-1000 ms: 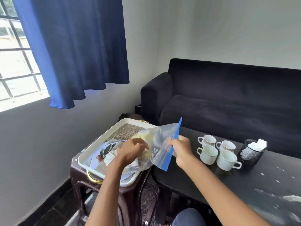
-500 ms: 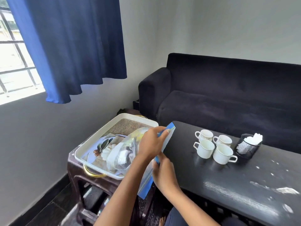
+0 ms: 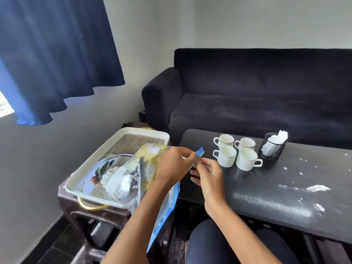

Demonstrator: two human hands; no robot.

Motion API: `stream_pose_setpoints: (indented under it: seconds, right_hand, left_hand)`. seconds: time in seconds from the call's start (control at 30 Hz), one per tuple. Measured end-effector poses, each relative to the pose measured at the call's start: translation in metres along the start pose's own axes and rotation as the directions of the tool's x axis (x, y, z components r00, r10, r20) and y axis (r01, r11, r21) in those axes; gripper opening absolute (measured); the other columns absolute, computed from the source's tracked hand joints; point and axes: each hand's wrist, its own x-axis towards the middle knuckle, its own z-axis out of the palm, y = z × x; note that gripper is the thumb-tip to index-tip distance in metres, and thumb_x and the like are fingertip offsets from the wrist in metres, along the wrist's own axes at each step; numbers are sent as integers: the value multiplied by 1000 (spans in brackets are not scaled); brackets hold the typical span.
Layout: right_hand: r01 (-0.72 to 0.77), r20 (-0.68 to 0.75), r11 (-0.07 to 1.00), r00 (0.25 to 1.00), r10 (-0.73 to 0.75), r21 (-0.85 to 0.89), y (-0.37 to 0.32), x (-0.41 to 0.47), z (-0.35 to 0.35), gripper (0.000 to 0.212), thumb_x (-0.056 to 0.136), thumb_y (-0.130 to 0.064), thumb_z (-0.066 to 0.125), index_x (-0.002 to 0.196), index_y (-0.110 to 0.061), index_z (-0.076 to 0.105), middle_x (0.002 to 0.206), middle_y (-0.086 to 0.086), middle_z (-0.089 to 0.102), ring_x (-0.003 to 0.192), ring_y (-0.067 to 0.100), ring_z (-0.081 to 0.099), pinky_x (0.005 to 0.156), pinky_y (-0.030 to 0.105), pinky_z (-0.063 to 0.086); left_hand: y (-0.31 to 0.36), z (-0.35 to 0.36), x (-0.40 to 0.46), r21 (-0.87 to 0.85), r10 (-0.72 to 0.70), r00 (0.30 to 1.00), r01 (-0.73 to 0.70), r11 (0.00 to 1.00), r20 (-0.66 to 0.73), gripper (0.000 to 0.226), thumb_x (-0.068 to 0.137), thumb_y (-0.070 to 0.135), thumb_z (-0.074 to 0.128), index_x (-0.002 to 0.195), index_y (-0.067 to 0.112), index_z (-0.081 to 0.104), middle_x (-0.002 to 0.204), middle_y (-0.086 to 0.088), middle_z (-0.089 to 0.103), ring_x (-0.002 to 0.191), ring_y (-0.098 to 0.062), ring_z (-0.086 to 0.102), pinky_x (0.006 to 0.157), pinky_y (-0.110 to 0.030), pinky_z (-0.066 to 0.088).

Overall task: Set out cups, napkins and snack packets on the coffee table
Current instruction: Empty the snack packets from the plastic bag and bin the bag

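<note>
A clear zip bag (image 3: 144,174) with a blue seal strip holds snack packets and lies half over the white tray (image 3: 122,138). My left hand (image 3: 174,166) pinches the bag's blue top edge. My right hand (image 3: 208,175) pinches the same strip just to the right, over the left end of the black coffee table (image 3: 285,187). Several white cups (image 3: 237,152) stand grouped on the table. Beside them a black mesh holder (image 3: 272,147) contains white napkins.
The tray rests on a dark brown side table (image 3: 91,212) left of the coffee table, with a patterned plate (image 3: 103,168) in it. A dark sofa (image 3: 257,96) stands behind. A blue curtain (image 3: 57,54) hangs at the upper left. White smears mark the tabletop at right.
My left hand moved from the bag's body up to its blue strip, and my right hand rose to meet it. The bag's top swung toward the coffee table.
</note>
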Motion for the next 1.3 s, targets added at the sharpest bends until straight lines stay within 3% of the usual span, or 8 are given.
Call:
stream_pose_setpoints:
  seconds: [0.17, 0.33, 0.47, 0.57, 0.93, 1.1, 1.2, 1.3]
  right_hand:
    - [-45, -45, 996, 998, 48, 74, 7, 9, -9, 11, 91, -16, 58, 99, -9, 61, 94, 11, 71, 78, 18, 70, 64, 29, 57]
    - [-33, -70, 987, 997, 44, 155, 13, 11, -13, 13, 89, -18, 62, 93, -6, 61, 85, 8, 73, 76, 20, 72, 59, 24, 55]
    - [-4, -48, 981, 999, 14, 195, 12, 10, -15, 10, 89, -14, 64, 84, -5, 65, 70, -1, 74, 68, 11, 71, 56, 19, 54]
    - [-11, -9, 973, 1000, 14, 230, 11, 10, -21, 10, 89, -11, 62, 82, -8, 68, 71, -1, 75, 69, 10, 71, 59, 19, 55]
    - [-56, 15, 985, 998, 54, 165, 11, 10, -30, 14, 88, -12, 64, 93, 0, 68, 87, 13, 74, 81, 24, 72, 67, 27, 58]
    - [-40, -26, 991, 999, 43, 126, 9, 13, -29, 12, 87, -1, 60, 79, -5, 69, 76, 11, 74, 70, 19, 72, 59, 23, 57]
    - [-6, -60, 995, 998, 12, 103, 7, 16, -25, 13, 87, 0, 60, 77, -5, 68, 69, 6, 72, 62, 11, 69, 56, 20, 55]
    - [30, -88, 995, 996, -22, 94, 5, 16, -21, 13, 87, 2, 58, 79, -4, 68, 67, 5, 71, 60, 9, 67, 56, 18, 55]
  left_hand:
    - [-5, 6, 0, -29, 21, 998, -19, 999, 64, 17, 84, 32, 61, 80, 29, 77, 75, 20, 72, 71, 7, 62, 60, -12, 45]
    - [-4, 11, -1, -80, 39, 990, -28, 996, 139, 14, 79, 30, 74, 67, 23, 72, 68, 8, 69, 66, -3, 60, 63, -25, 48]
    - [-3, 12, -2, -152, -1, 984, 28, 988, 177, 18, 79, 28, 75, 63, 21, 68, 58, 9, 63, 53, -1, 55, 53, -19, 44]
    - [-3, 9, -1, -255, -63, 971, 123, 959, 231, 12, 83, 21, 73, 73, 15, 71, 59, 6, 63, 58, -9, 56, 48, -15, 45]
    - [0, 10, -2, -333, -147, 937, 255, 908, 318, 11, 89, 13, 65, 80, 8, 70, 79, -13, 66, 72, -18, 60, 72, -32, 56]
    - [-2, 13, -1, -295, -148, 953, 226, 928, 264, 15, 89, 19, 65, 88, 5, 70, 83, -12, 70, 70, -14, 62, 66, -28, 57]
    - [-1, 18, -2, -157, -77, 987, 99, 983, 142, 12, 90, 21, 63, 86, 10, 68, 75, 0, 66, 64, -10, 58, 58, -22, 52]
    - [5, 21, -6, -5, 48, 998, -48, 999, 26, 7, 86, 22, 63, 89, 17, 67, 78, 8, 64, 70, -8, 56, 65, -22, 46]
